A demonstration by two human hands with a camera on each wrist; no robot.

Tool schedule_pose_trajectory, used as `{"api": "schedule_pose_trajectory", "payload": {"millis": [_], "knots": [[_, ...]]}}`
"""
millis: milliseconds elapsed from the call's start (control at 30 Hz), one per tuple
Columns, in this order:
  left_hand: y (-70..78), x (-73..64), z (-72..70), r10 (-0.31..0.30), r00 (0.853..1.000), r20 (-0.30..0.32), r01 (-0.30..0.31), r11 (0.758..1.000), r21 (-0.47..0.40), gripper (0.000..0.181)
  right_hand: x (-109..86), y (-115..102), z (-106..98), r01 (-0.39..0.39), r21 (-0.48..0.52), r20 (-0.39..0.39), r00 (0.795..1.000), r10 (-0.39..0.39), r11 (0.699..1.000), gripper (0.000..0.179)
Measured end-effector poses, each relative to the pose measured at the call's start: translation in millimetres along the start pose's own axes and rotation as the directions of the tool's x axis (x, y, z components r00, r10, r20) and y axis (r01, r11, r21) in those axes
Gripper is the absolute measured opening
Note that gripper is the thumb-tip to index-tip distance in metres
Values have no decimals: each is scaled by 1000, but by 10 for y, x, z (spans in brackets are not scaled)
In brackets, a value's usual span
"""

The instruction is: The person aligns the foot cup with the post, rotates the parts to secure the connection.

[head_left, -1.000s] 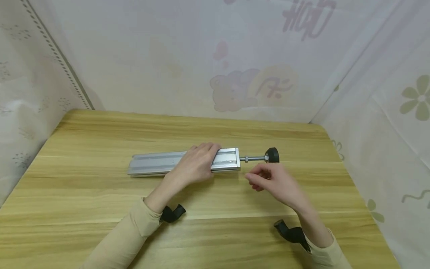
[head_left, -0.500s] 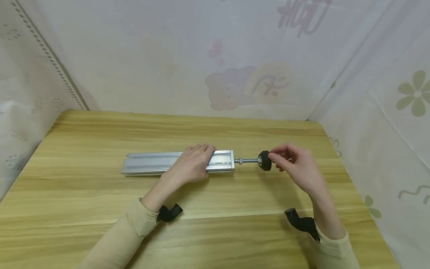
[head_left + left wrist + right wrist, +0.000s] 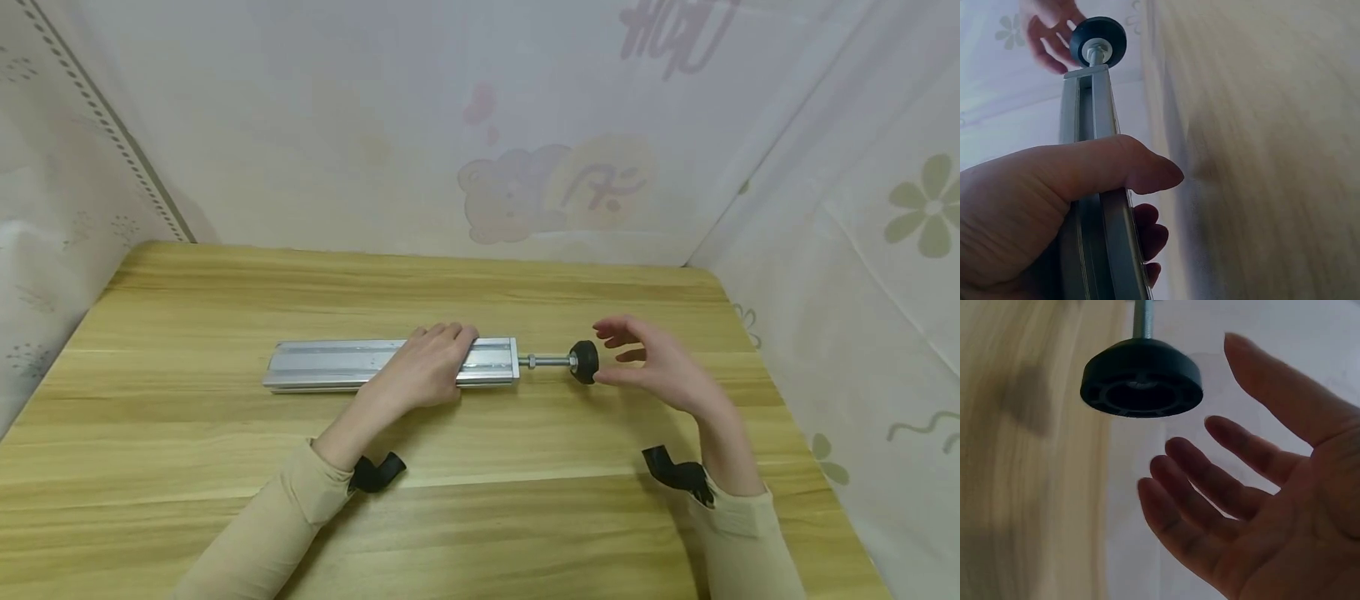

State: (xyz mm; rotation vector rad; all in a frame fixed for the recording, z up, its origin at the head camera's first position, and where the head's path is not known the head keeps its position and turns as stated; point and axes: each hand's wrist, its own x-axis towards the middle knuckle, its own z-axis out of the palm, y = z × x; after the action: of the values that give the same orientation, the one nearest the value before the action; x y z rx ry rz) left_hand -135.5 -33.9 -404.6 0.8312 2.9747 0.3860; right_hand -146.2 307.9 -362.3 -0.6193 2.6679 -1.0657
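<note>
A long silver aluminium profile (image 3: 322,364) lies level across the head view. My left hand (image 3: 425,367) grips it near its right end, with the thumb along the near side and the fingers round the far side. From the end plate a threaded rod (image 3: 555,361) with a nut sticks out, ending in a round black levelling foot (image 3: 585,362). Just right of that foot is my right hand (image 3: 667,371), thumb and fingers apart and holding nothing. The right wrist view looks onto the foot's hollow ribbed underside (image 3: 1141,394), with relaxed fingers beside it.
The wood-grain table (image 3: 480,517) spreads under both arms. Pale printed sheets (image 3: 337,125) rise behind it and at both sides. A black curved piece (image 3: 378,473) protrudes from the left sleeve, and a similar one (image 3: 675,473) from the right.
My right hand has gone from below the rod to the foot's right side, touched the foot with fingertips, then spread its fingers. My left hand keeps its grip on the profile.
</note>
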Motion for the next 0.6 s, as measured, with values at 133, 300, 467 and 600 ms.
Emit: {"api": "schedule_pose_trajectory", "payload": {"millis": [133,300,467,600], "knots": [[-14,7,15,5,1000,10,-5,1000,0,68,70,139,43,18,35,51,998,-20,999,74],[-32,2,18,2,1000,26,-2,1000,12,69,149,235,109,34,80,105,994,-42,996,82],[-35,16,42,-1,999,50,1,1000,11,71,171,294,146,19,111,146,989,-35,994,87],[-19,30,59,-12,998,66,11,1000,14,72,175,341,161,7,129,148,989,-26,992,88]]}}
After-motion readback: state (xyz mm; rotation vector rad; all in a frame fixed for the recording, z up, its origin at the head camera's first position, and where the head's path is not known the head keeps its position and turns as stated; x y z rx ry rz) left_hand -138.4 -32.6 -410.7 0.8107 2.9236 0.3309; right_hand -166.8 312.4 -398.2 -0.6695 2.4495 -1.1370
